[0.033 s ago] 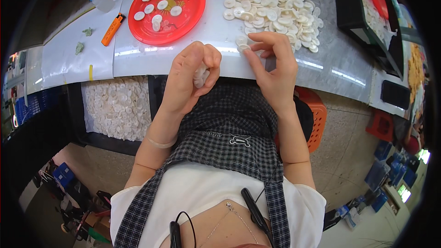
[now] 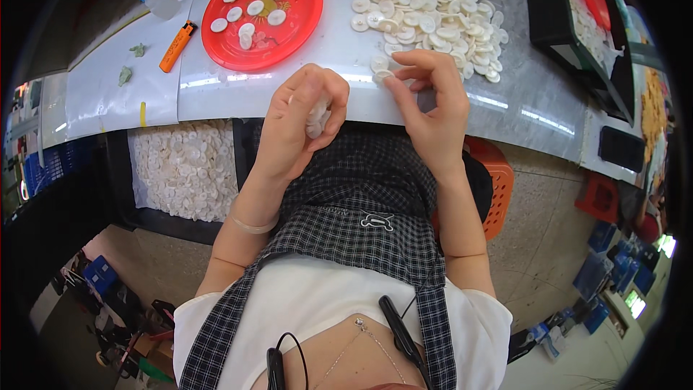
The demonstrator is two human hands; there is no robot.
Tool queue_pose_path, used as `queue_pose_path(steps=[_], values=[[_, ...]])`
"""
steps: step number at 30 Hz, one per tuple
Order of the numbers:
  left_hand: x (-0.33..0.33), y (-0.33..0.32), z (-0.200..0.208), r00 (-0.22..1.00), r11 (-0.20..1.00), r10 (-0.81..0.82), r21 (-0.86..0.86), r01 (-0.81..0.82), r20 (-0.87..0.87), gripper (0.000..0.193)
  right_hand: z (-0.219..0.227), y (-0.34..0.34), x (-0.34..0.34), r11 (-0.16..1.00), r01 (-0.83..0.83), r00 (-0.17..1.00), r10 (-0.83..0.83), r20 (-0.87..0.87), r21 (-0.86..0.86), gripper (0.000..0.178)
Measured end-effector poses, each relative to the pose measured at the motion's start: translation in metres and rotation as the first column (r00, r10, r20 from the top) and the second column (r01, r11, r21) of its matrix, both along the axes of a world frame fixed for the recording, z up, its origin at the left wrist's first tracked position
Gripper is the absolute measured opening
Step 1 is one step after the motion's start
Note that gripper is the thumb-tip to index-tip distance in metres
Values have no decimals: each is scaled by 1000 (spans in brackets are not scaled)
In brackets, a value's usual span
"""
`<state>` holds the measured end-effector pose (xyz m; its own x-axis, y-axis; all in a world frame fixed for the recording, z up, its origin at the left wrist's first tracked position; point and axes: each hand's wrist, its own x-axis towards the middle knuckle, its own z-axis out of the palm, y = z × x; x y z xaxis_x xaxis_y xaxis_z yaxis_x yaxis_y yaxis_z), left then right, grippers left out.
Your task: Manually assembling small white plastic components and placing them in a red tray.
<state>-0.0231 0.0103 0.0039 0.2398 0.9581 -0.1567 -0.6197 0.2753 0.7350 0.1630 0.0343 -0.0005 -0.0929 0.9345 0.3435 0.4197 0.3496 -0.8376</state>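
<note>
My left hand is closed around a bunch of white buttons, which show between the curled fingers and palm. It is just in front of the table's near edge. My right hand reaches over that edge, with thumb and index finger apart. Its thumb tip is at a white button and seems to touch it; another button lies just behind. Beyond the right hand spreads a large heap of white buttons. To the left, a red plate carries several loose buttons.
An orange lighter and a small bottle lie left of the plate. A tray of buttons stands below the table's left edge. At the right are a black bin and a dark phone. An orange stool is beside me.
Both hands have shifted only very slightly. The buttons in my left hand show a little differently between the fingers; the heap and plate are unchanged.
</note>
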Motion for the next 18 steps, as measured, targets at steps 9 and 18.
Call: queue_pose_path(steps=[9, 18], values=[[16, -4, 12, 759, 950, 76, 279, 142, -646, 36, 14, -9, 0, 942, -240, 834, 77, -546, -235, 36], [14, -8, 8, 822, 955, 41, 265, 135, -568, 32, 4, 0, -1, 981, -141, 933, 85, -351, -135, 30]])
